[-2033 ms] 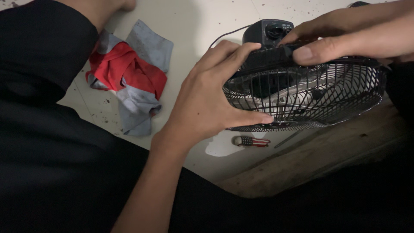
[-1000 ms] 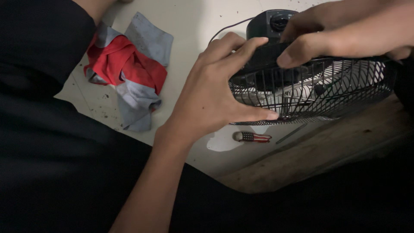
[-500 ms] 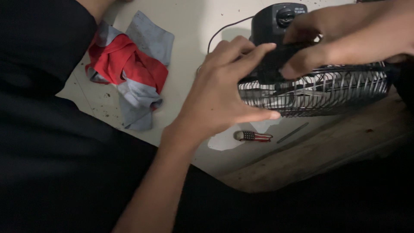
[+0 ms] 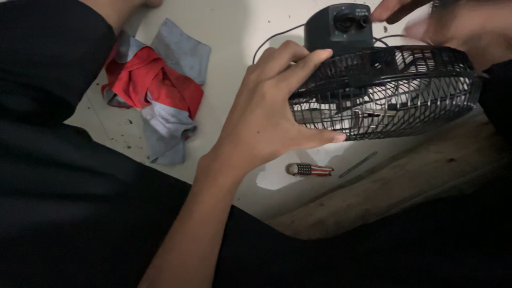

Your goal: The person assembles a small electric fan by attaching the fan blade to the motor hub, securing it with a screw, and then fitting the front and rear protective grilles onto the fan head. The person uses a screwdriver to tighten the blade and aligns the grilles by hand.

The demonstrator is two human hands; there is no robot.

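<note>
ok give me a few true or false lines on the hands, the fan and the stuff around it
1. The left hand grips the fan grille's edge. True.
2. The right hand clasps the grille's near rim. False: it is up beside the control box, blurred.
3. A red and grey cloth lies left of the fan. True.
4. The screwdriver is in the left hand. False: it lies on the surface under the fan.
5. The fan is white. False: its grille is black.
</note>
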